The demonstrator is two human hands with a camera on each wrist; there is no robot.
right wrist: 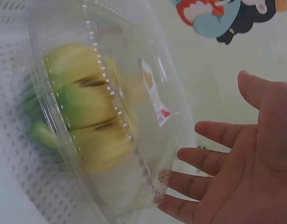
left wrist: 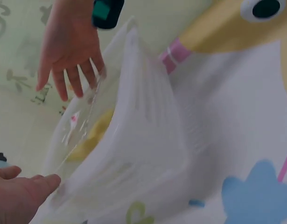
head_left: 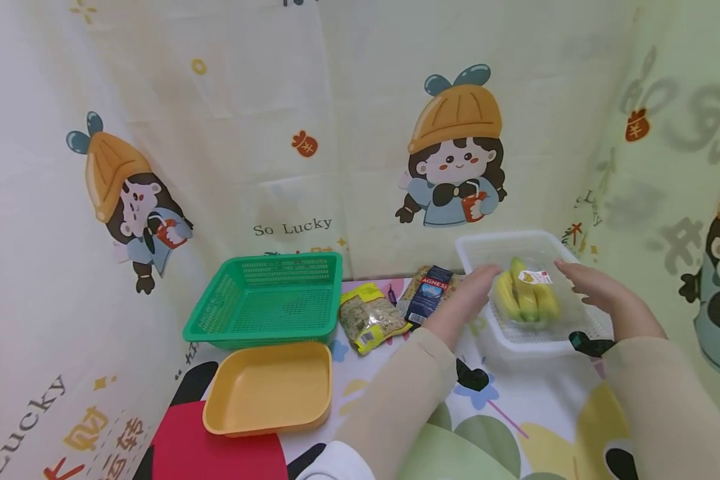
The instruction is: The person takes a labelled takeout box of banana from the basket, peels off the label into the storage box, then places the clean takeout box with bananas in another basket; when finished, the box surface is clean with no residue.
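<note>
**Both hands at the banana box in the white basket**

Sleeves fill the bottom of my head view, both in pale beige, and from them my two hands reach forward over the patterned bench (head_left: 516, 413). My left hand (head_left: 465, 297) lies at the near left side of the clear box of bananas (head_left: 527, 295), fingers (left wrist: 45, 182) straight and relaxed, gripping nothing; whether they touch the box I cannot tell. My right hand (head_left: 600, 287) is held spread just beside the box's right edge, palm turned toward it, fingers (right wrist: 199, 158) apart and holding nothing. From the right wrist view the fingertips sit at the rim of the lid, touching or nearly so.

That box, with a small label on its lid, lies inside the white basket (head_left: 486, 250) at the far right of the bench. To the left of it lie a dark blue packet (head_left: 429, 293) and a yellow-green packet (head_left: 369, 320), side by side. Further left stands a green basket (head_left: 270, 300), with a yellow tray (head_left: 270, 390) just in front of it.
</note>
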